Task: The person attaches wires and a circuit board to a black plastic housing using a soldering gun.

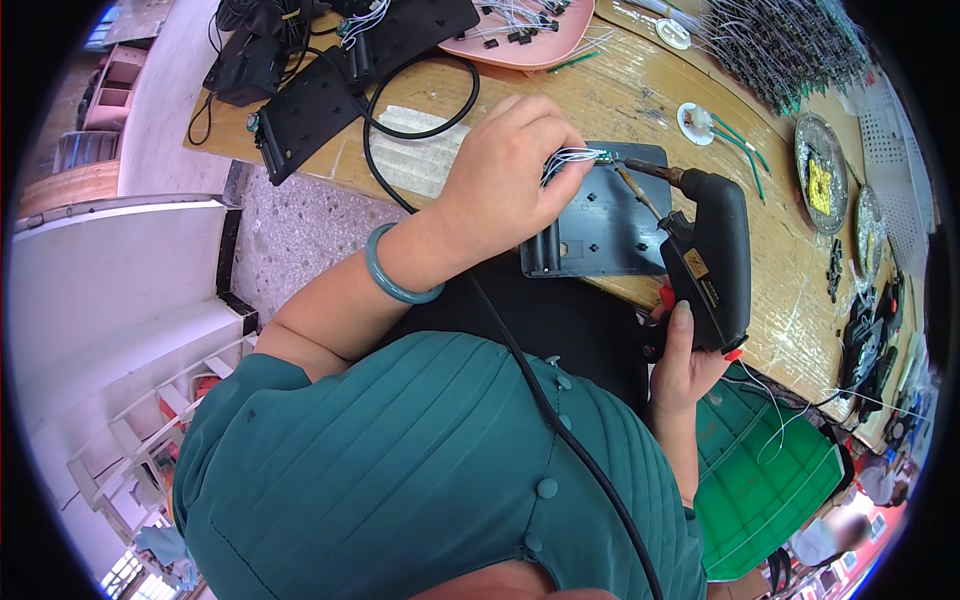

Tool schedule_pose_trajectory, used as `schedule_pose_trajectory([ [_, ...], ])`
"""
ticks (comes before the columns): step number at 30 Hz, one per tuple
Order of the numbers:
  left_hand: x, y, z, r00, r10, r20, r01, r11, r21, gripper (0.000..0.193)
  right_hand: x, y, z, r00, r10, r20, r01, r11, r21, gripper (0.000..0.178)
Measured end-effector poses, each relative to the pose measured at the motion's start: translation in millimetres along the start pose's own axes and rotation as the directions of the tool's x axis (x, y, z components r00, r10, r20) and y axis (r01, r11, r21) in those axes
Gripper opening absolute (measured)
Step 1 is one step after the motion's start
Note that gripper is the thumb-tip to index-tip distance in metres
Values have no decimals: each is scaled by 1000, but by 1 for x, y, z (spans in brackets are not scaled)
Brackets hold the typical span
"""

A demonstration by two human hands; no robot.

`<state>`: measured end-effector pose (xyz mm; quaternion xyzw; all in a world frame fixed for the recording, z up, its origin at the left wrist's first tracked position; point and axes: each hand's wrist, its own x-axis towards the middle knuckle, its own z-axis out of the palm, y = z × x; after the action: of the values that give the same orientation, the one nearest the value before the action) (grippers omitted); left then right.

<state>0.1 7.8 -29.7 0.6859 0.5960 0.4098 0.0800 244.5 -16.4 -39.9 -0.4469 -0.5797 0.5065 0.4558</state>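
At the table [790, 280], left hand [512, 165] pinches wires [568, 157], right hand [688, 372] grips soldering gun [720, 250].

A Workshop for Electric Parts

This place appears to be a workshop where electric things are put together. The wooden table [785, 300] is scratched and worn from work. Above it is a soldering gun [715, 240], its tip near a small green circuit board [603, 157]. On the table there are a thick bundle of wires [785, 45], a pink tray [552, 54] with wired black parts, and 2 metal dishes [822, 220], of which 1 holds a yellow sponge [820, 187]. Farther behind, another person [818, 540] is visible.
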Motion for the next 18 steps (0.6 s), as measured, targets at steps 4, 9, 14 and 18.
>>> schedule_pose_trajectory([
  [4,-1,0,0,1000,0,-22,-1,1000,-16,11,2,1,-2,999,-43,18,44,993,-112,44],
  [9,-3,0,2,999,20,-40,-21,1000,-7,12,1,0,1,999,-31,-19,28,994,-103,43],
  [14,-4,0,3,996,63,-62,-60,997,42,11,2,-1,1,999,-35,-22,32,990,-137,41],
  [18,-4,1,3,997,65,-49,-62,996,62,11,0,-1,1,999,-30,-31,25,988,-151,40],
])
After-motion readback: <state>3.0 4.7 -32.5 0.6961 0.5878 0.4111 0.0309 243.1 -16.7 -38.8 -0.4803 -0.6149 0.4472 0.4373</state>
